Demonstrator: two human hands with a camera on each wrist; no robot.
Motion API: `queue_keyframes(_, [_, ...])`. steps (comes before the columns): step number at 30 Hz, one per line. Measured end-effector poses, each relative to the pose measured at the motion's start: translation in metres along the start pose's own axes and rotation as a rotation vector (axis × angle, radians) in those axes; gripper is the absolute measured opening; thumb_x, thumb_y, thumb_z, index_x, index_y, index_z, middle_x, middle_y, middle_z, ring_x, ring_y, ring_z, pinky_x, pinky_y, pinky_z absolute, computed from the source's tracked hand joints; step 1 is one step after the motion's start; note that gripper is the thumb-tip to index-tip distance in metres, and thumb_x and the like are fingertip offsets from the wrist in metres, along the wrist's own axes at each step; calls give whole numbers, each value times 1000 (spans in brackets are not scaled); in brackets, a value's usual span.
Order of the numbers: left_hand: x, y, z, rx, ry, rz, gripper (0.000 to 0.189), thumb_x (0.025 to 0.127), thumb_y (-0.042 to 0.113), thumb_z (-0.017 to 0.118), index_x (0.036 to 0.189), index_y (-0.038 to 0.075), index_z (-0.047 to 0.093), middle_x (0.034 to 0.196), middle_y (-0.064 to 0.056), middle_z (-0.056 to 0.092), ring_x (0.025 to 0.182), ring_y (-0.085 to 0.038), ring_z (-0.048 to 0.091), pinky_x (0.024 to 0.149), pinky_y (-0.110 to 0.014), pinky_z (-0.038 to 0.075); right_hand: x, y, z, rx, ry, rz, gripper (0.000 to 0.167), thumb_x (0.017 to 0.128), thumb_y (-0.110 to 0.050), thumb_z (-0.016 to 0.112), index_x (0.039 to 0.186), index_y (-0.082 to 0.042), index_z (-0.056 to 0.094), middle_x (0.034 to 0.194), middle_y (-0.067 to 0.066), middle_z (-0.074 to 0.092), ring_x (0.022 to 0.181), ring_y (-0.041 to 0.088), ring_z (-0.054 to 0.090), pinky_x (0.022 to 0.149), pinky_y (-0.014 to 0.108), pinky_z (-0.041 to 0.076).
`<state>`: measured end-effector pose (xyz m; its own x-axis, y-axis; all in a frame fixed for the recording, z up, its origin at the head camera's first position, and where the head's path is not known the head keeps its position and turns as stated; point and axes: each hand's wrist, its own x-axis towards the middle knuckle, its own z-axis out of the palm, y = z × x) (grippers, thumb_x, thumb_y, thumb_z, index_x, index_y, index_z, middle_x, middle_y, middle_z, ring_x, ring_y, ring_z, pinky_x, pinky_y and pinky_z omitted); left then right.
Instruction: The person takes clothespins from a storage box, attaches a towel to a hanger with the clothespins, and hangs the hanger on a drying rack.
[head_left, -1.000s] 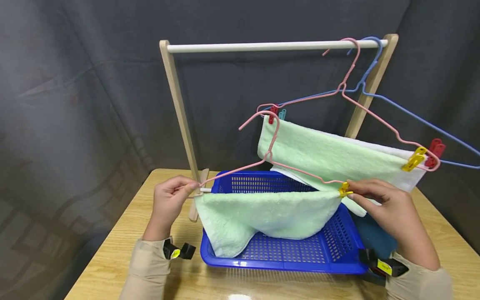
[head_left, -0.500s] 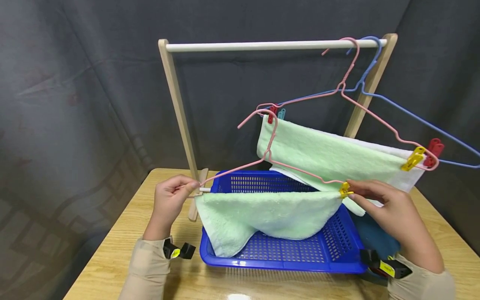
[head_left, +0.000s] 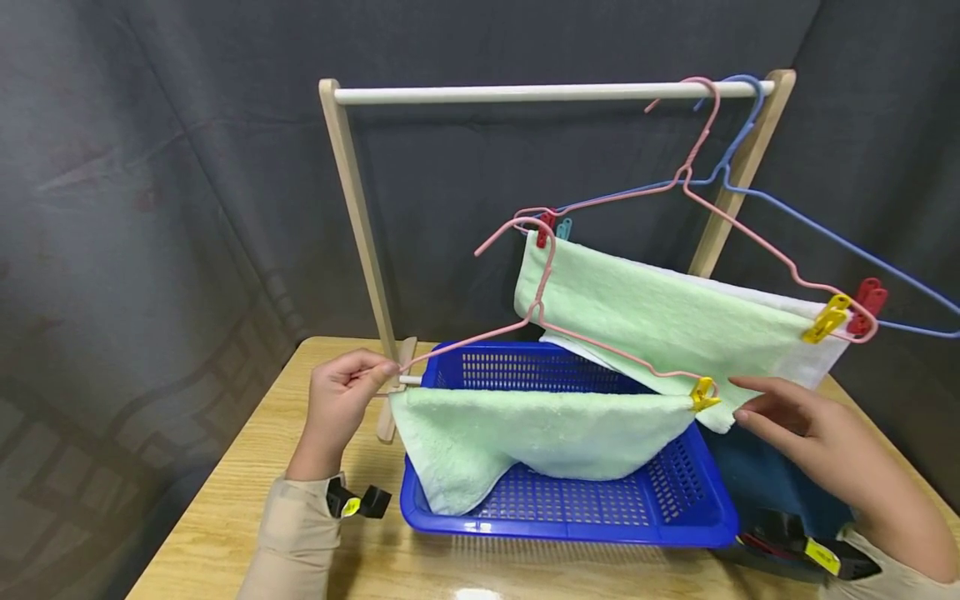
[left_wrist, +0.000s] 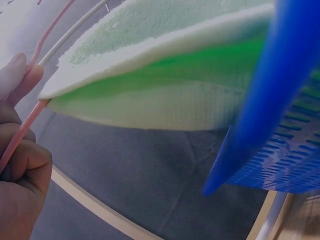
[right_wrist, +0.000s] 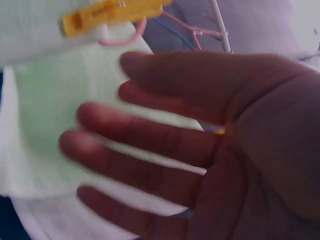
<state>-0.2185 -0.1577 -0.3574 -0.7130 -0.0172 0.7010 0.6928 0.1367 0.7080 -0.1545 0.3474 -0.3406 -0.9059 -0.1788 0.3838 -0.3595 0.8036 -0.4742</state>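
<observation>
My left hand [head_left: 343, 412] grips the left end of a pink clothes hanger [head_left: 592, 340], its thumb and fingers curled round the wire. A pale green towel [head_left: 540, 429] is folded over the hanger's bottom bar and droops over the blue basket. At the hanger's right end, a yellow clothespin [head_left: 703, 395] clips the towel's corner. Just right of that clothespin is my right hand [head_left: 817, 425], holding nothing. In the right wrist view its fingers [right_wrist: 135, 162] are spread and apart from the clothespin [right_wrist: 112, 16].
A blue mesh basket [head_left: 570, 532] sits on the wooden table [head_left: 247, 492]. Behind it stands a rack with a white rail [head_left: 510, 94]. Another pink hanger [head_left: 742, 225] and a blue hanger [head_left: 817, 218] hang there at right with clipped towels. A dark blue bin [head_left: 787, 492] is at right.
My right hand has let go of the yellow clothespin and moved to the right and slightly down. The hanger's right end dipped a little. My left hand stays in place.
</observation>
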Motion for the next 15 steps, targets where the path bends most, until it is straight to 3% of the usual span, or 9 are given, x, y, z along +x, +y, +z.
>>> queue_keyframes(5, [0, -1, -1, 6, 5, 9, 10, 84, -19, 68, 82, -10, 71, 70, 4, 66, 54, -3, 33, 46, -27, 26, -4, 10, -6, -101, -88, 73, 27, 93, -7, 73, 116, 6, 67, 89, 12, 73, 72, -10, 54, 59, 19, 49])
queue_keyframes(9, [2, -1, -2, -5, 7, 18, 11, 84, -20, 67, 82, -10, 71, 70, 4, 66, 54, -2, 32, 45, -26, 26, -3, 15, -7, -126, -179, 130, 26, 94, -9, 72, 114, 7, 67, 92, 16, 73, 75, 2, 61, 61, 23, 50])
queue_keyframes(13, [4, -1, -2, -17, 6, 27, 10, 85, -19, 67, 82, -10, 71, 71, 7, 66, 55, -1, 33, 46, -25, 27, 0, 21, -7, -45, -347, 226, 33, 96, -7, 68, 118, 15, 59, 94, 17, 71, 79, 20, 65, 65, 33, 55])
queue_keyframes(15, [5, -1, -3, -18, 7, 30, 10, 85, -19, 67, 82, -10, 70, 70, 6, 66, 55, 0, 34, 46, -25, 28, 1, 25, -6, 18, -450, 304, 38, 98, -8, 65, 122, 19, 53, 96, 15, 70, 83, 22, 66, 68, 39, 58])
